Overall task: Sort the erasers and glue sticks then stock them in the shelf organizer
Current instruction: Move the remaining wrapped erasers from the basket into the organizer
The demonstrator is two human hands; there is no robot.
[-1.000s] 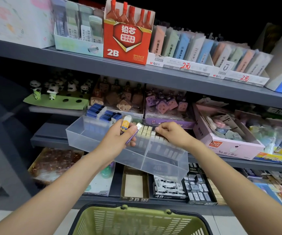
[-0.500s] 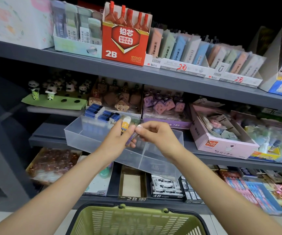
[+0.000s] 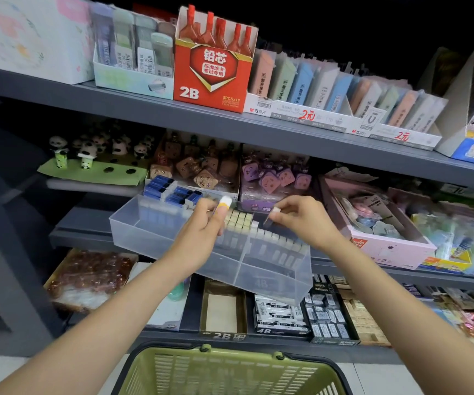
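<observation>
A clear plastic organizer (image 3: 133, 226) with dividers juts out from the middle shelf. Blue-sleeved erasers (image 3: 173, 192) fill its back left section, and rows of pale erasers (image 3: 270, 240) stand in the right one. My left hand (image 3: 201, 226) hovers over the organizer, closed around a glue stick (image 3: 224, 203) with a white cap and a yellow band. My right hand (image 3: 301, 218) is just to its right, pinching a small dark-sleeved eraser (image 3: 271, 216) above the pale rows.
A green shopping basket (image 3: 230, 372) sits at the bottom, below my arms. A red 2B lead box (image 3: 213, 67) and pastel eraser boxes (image 3: 330, 89) stand on the top shelf. A pink box (image 3: 387, 246) is right of the organizer; 2B and 4B boxes (image 3: 281, 315) lie below.
My right hand went from the pale eraser rows to my left hand, took a small eraser from it, and has now moved away to the right.
</observation>
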